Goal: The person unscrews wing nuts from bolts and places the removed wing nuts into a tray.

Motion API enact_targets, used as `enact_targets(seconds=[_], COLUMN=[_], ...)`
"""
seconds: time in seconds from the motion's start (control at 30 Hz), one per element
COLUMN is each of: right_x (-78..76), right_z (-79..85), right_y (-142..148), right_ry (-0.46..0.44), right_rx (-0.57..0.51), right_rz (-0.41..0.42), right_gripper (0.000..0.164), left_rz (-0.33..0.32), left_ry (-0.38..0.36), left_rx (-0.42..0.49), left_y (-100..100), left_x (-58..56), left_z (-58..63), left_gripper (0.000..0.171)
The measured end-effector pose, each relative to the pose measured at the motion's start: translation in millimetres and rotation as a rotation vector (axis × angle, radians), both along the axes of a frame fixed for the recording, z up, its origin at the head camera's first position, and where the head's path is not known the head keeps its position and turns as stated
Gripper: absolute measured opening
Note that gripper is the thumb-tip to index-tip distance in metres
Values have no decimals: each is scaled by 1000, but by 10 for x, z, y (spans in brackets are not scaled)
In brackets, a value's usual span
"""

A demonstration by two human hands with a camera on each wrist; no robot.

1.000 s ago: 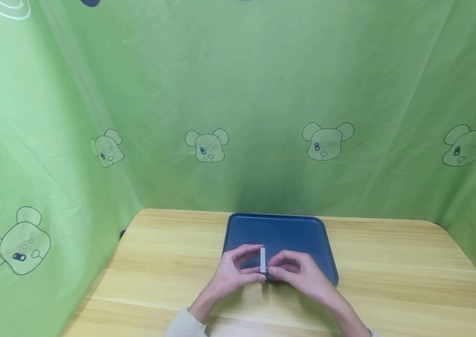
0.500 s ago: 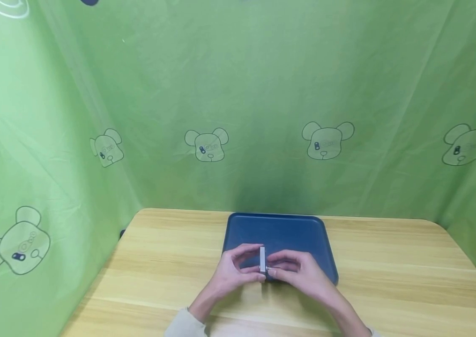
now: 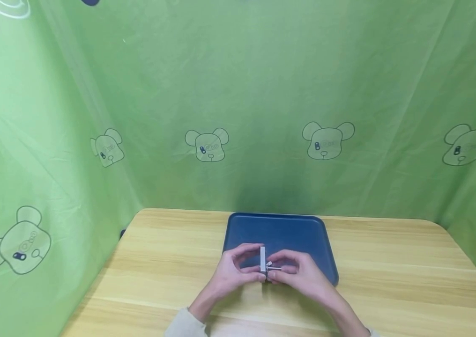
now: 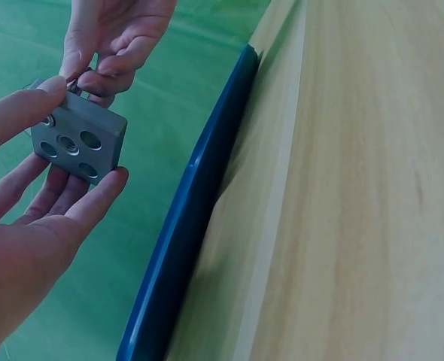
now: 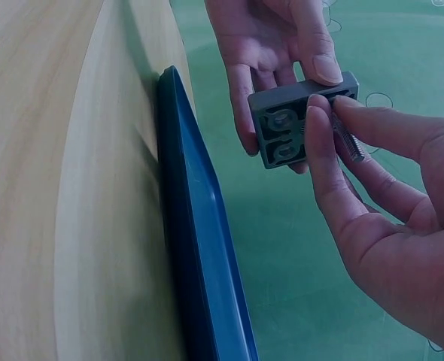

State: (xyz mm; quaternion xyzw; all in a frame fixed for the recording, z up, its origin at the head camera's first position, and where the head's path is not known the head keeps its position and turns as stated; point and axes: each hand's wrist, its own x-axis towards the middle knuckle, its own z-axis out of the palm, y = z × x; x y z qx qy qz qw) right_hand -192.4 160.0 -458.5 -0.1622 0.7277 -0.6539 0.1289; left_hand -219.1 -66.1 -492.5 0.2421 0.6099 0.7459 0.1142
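Note:
My left hand [image 3: 231, 269] holds a grey metal block [image 4: 79, 135] upright by its edges, thumb on one edge and fingers on the opposite one. Several round holes show in the face toward the left wrist view; the other face has recessed pockets. A threaded metal bolt [image 5: 350, 141] sticks out of that recessed side, pointing right in the head view. At its base sits a small silver lobed piece [image 3: 269, 264], partly covered. My right hand [image 3: 301, 271] has thumb and forefinger curled round the bolt near the block, its other fingers bent beneath.
A dark blue rimmed tray [image 3: 280, 229] lies behind and below the hands on the wooden table [image 3: 390, 271]. Green sheeting [image 3: 263, 93] with printed bear heads encloses the table at the back and sides.
The right thumb and forefinger have shifted and parted slightly, so more of the bolt and the lobed piece now shows. The left hand and the block stay in place.

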Motion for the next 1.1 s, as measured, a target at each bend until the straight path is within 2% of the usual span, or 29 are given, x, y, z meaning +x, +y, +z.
enact_targets(seconds=[0.27,0.67,1.1], right_x=[-2,7,4], right_z=[3,4,-20], right_y=[-12,-26,-34], right_ry=[11,24,55], right_rx=[-38,-26,-37], right_rz=[33,17,9], right_gripper=[31,23,24], left_rz=[-6,-13,-3], left_ry=[-2,4,2], left_rx=[18,26,2], left_y=[4,6,1], left_x=[3,-2,4], left_z=[5,-6,-7], left_gripper=[69,69,71])
